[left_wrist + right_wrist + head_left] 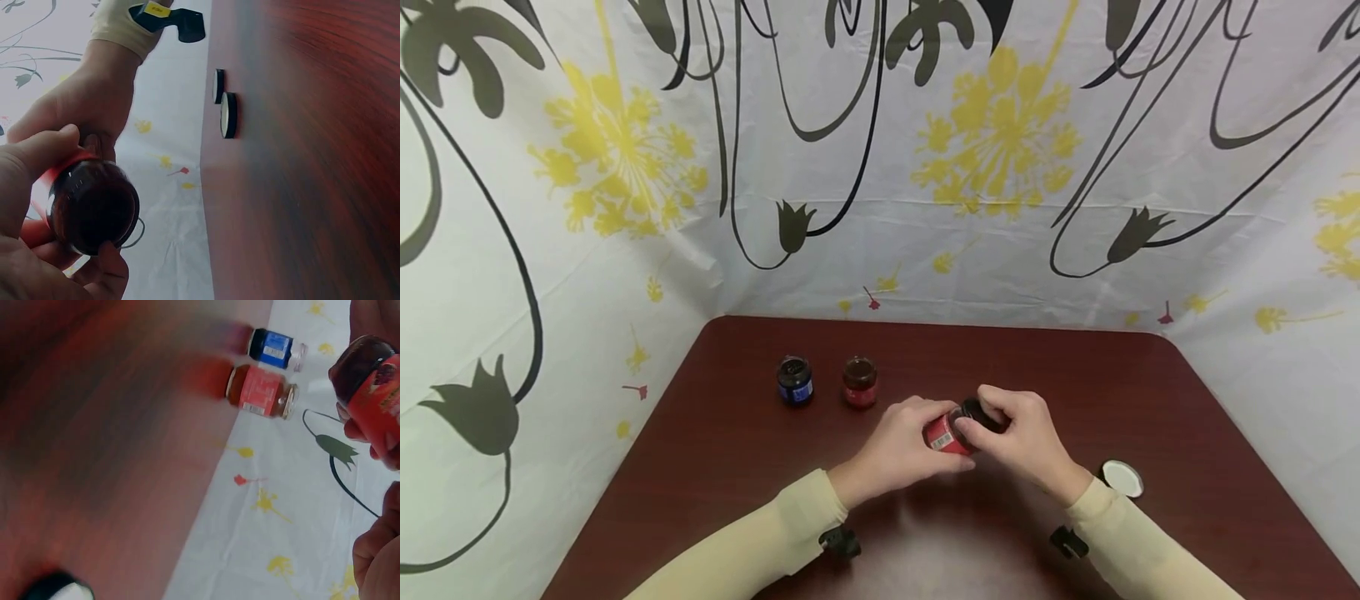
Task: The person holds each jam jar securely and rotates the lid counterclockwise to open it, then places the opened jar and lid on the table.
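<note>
Above the table, my left hand (898,450) grips a jar (946,435) with a red label, thumb on one side and fingers on the other. The jar is tilted toward the right, and its dark glass base (94,206) faces the left wrist camera. My right hand (1026,437) pinches a black lid (983,414) at the jar's mouth. Whether the lid is loose or threaded on cannot be told. In the right wrist view the label side of the jar (378,400) shows, with the right hand (378,556) below it; the lid is hidden there.
Behind the hands stand a blue-labelled jar (795,382) and a red-labelled jar (860,383), both lidless. Two lids (229,115) lie by the right forearm, one with its white inside up (1123,478). A patterned sheet (880,167) hangs around the table.
</note>
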Demonstrator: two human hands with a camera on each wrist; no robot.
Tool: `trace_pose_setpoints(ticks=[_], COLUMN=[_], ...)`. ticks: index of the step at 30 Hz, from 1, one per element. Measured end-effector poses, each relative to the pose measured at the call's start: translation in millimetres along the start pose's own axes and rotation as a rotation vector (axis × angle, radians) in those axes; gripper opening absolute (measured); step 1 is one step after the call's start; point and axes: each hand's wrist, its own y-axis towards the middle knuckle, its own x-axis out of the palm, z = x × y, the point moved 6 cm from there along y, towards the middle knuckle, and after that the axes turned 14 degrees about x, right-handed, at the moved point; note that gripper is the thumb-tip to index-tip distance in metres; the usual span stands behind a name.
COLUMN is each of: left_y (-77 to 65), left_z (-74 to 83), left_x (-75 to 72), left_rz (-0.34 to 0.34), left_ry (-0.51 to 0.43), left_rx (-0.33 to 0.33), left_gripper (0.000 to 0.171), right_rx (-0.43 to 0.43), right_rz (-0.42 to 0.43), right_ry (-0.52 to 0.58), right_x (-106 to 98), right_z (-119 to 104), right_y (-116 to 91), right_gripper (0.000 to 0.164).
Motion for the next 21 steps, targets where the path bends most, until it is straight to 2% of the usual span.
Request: trace_pose_setpoints(ticks=[4, 7, 16, 21], left_y=[0.4, 0.0, 0.0, 0.7], left_z=[2.2, 3.2, 2.0, 1.5], left_x=[1.2, 0.2, -1.3, -2.4], left_rz=[-0.031, -0.057, -0.122, -0.132], left_ry=[-0.067, -0.107, -0.191, -0.227], left_rx=[0.002, 0.002, -0.017, -0.031], left_gripper=[0.053, 0.053, 0.056, 0.055], right_rx=[0.097, 0.122, 0.015, -0.031], right_rz=[-0.068, -0.101, -0.08, -0.069], right_ry=[0.193, 0.275, 0.337, 0.358], right_x=[5.3, 8.6, 8.6, 8.3], right_z=[5.0, 6.4, -0.7, -4.3], right_y=[-4.7, -7.2, -10.1, -10.7], right_gripper=[0.056, 0.056, 0.058, 0.058])
